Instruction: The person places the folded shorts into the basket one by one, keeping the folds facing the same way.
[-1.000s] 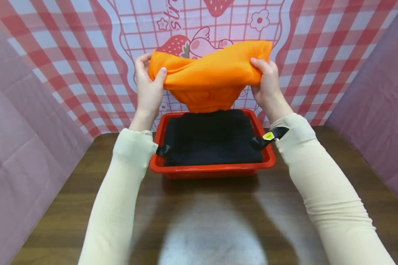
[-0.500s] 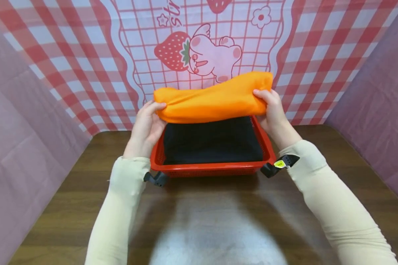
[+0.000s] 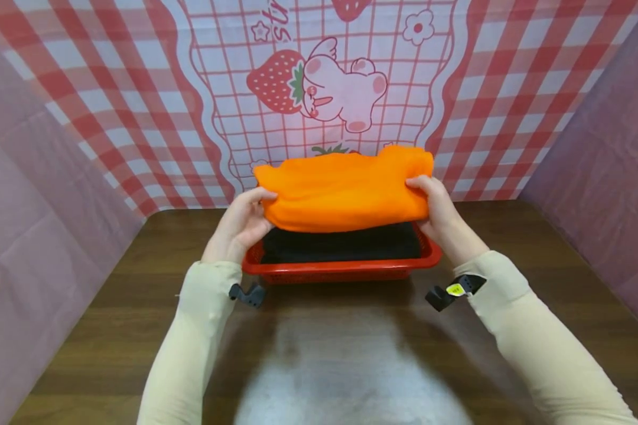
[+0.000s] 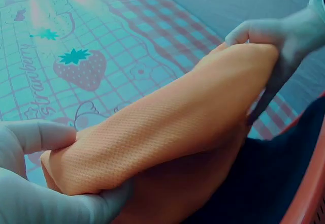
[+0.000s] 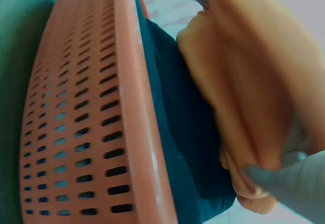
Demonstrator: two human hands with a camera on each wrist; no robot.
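Note:
A folded piece of orange fabric point(image 3: 340, 192) with a finely textured weave hangs between both hands, above a red plastic basket point(image 3: 345, 269). My left hand point(image 3: 239, 227) pinches its left end, thumb on top and fingers beneath. At the right end, my right hand point(image 3: 441, 209) grips it the same way. Folded black cloth point(image 3: 345, 245) lies in the basket, its rear part hidden behind the orange fabric. In the right wrist view the orange fabric point(image 5: 244, 82) drapes in layers beside the dark cloth point(image 5: 188, 127). What kind of garment it is cannot be told.
The basket stands on a brown wooden table point(image 3: 154, 283) near its back edge. Behind it hangs a red-and-white checked curtain point(image 3: 500, 100) with strawberry prints. Pinkish cloth walls point(image 3: 42, 195) close off both sides. Slots run through the basket's side wall point(image 5: 76, 117).
Both hands have lowered the orange fabric from in front of the curtain to just over the basket. It now covers the rear of the black cloth from view.

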